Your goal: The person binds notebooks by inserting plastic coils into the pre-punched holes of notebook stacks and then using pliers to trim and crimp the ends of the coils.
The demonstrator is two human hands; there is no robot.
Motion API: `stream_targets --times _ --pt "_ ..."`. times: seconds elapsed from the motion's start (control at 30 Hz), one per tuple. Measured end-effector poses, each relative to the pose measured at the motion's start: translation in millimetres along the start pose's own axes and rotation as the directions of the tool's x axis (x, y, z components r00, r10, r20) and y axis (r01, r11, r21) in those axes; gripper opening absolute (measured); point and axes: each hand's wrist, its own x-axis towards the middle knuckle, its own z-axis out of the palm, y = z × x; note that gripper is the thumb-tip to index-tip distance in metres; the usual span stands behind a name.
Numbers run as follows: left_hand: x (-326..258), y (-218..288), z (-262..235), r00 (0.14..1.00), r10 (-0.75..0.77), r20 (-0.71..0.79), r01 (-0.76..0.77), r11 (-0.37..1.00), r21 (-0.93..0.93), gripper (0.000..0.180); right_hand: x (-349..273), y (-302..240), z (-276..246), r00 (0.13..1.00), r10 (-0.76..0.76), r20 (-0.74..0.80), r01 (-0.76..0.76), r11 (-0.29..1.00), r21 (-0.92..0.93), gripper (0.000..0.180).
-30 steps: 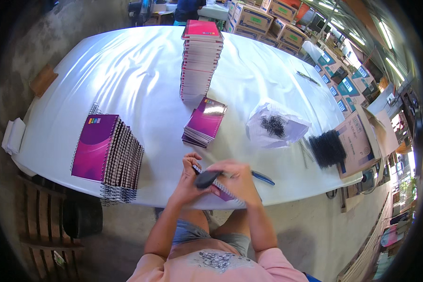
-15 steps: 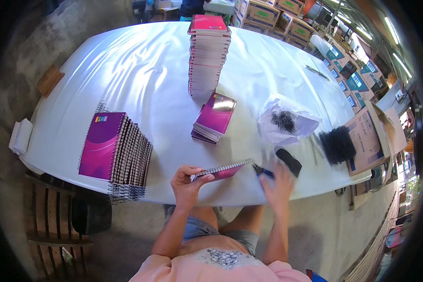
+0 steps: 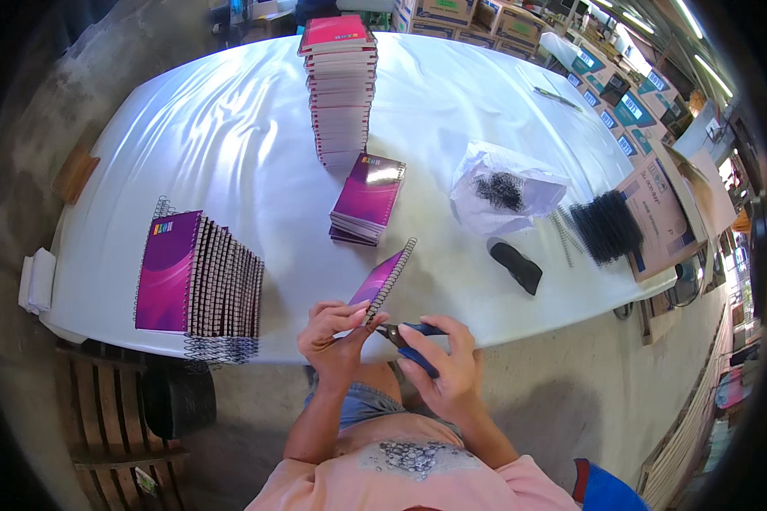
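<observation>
Holding a purple spiral-bound notebook [image 3: 383, 279] by its near corner, just below centre of the frame, my left hand [image 3: 337, 332] was closed on the cover beside the wire coil. My right hand [image 3: 443, 362] was wrapped around blue-handled pliers [image 3: 409, 336], their tip at the coil's lower end. I judged the notebook light and fairly stiff across the covers, while the thin wire would bend easily; it was best gripped by the covers close to the binding. A row of finished notebooks [image 3: 200, 277] stood at lower left, a tall stack [image 3: 339, 89] at top centre, a small pile [image 3: 368, 198] between, and loose black coils [image 3: 607, 226] at right on the white table [image 3: 230, 145].
</observation>
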Motion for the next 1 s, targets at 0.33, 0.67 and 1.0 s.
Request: stream_targets --times 0.33,0.67,1.0 --pt "-1.1 1.9 -1.0 0.976 0.195 0.097 -0.207 0.969 0.133 0.027 -11.7 17.3 -4.0 0.645 0.364 0.672 -0.76 0.217 0.612 0.036" --pt "8.1 38.2 -8.0 0.952 0.21 -0.223 -0.232 0.97 -0.076 0.039 -17.6 85.0 6.5 0.932 0.341 0.122 -0.284 0.896 -0.341 0.044" --pt "33.9 149.9 -73.2 0.767 0.489 -0.416 -0.489 0.865 0.115 0.022 100.6 -70.2 11.2 0.97 -0.242 0.0 0.099 0.398 0.912 0.06"
